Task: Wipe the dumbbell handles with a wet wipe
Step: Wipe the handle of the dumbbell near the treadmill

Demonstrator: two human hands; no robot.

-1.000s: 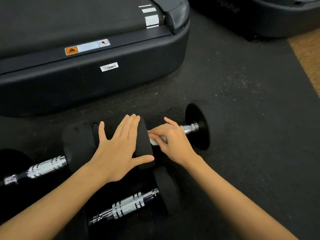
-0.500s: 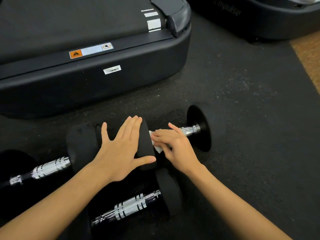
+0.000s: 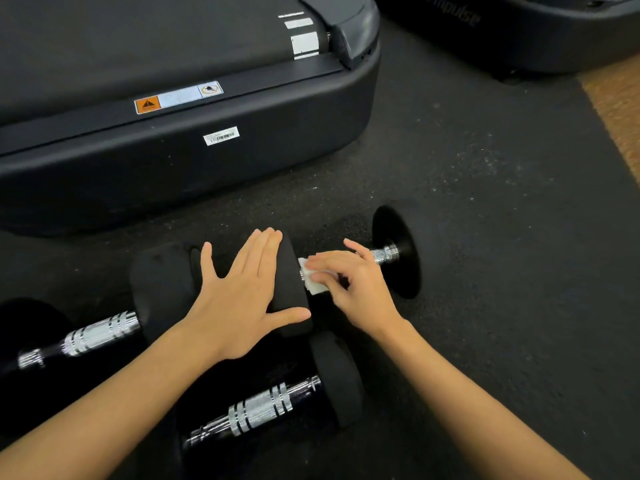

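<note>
Three black dumbbells with chrome handles lie on the dark floor mat. The far right one has a chrome handle [image 3: 382, 255] between a black left weight [image 3: 291, 289] and a round right weight [image 3: 398, 252]. My left hand [image 3: 239, 296] lies flat, fingers spread, on that left weight. My right hand [image 3: 356, 289] presses a white wet wipe [image 3: 315, 285] around the handle's left end, next to the weight. A second dumbbell's handle [image 3: 86, 337] shows at the left, and a third handle [image 3: 259, 408] lies nearer me, between my forearms.
A black treadmill base [image 3: 194, 157] with warning and barcode stickers stands just behind the dumbbells. Another dark machine [image 3: 519, 32] sits at the top right. A strip of brown floor [image 3: 620, 112] edges the mat on the right.
My right hand has slid the wipe along the handle, showing more of the white wipe beside the left weight. My left hand stays flat on the weight.
</note>
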